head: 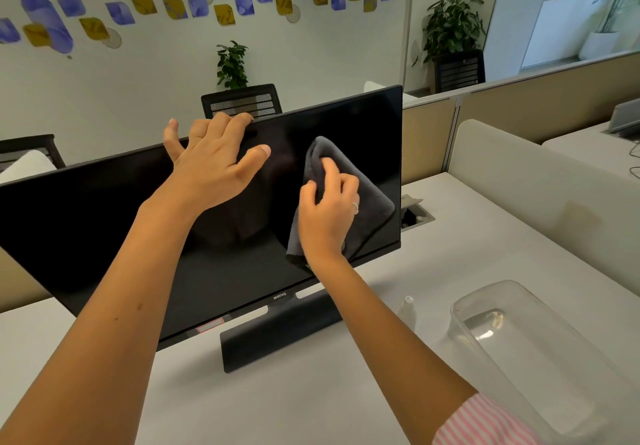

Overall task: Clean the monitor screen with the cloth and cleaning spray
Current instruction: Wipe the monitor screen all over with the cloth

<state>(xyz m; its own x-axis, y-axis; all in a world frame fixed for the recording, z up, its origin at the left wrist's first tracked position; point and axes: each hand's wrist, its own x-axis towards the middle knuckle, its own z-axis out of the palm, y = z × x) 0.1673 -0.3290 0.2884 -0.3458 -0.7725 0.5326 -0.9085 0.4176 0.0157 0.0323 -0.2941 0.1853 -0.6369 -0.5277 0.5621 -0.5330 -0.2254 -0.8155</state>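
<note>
The wide black flat-panel monitor (207,230) fills the middle of the frame, tilted, its dark screen facing me and its black rectangular stand foot (277,334) planted on the pale grey worktop (311,403). I press a folded dark grey microfibre cloth (360,185) flat against the right part of the screen with my right hand (327,212), fingers curled and bunching the fabric so it stays under my palm as I wipe. My left hand (214,160) is spread open over the monitor's top edge, fingertips hooked over the rim, holding nothing else; I judge it steadies the panel against my push. The small clear spray bottle (408,309) stands at lower right, just beside the clear plastic tub (540,351), within easy reach.
</note>
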